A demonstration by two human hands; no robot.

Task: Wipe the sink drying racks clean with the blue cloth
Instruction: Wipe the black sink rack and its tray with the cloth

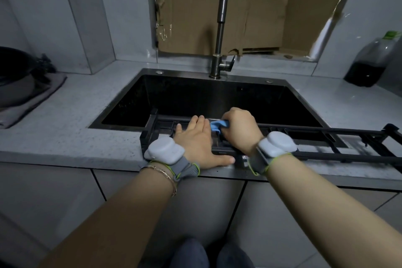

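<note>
Right hand (238, 130) clutching blue cloth (218, 126), left hand (199, 143) flat on rack (326, 131)

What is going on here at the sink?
A person is cleaning a black drying rack that lies across the front edge of the dark sink. The left hand rests flat on the rack, fingers straight, seemingly steadying it. The right hand grips the blue cloth and holds it against the rack bars, close beside the left fingers.

Blue cloth (219, 126), black drying rack (315, 131), black sink (217, 95), grey speckled countertop (65, 128), brown cardboard (250, 6)
</note>
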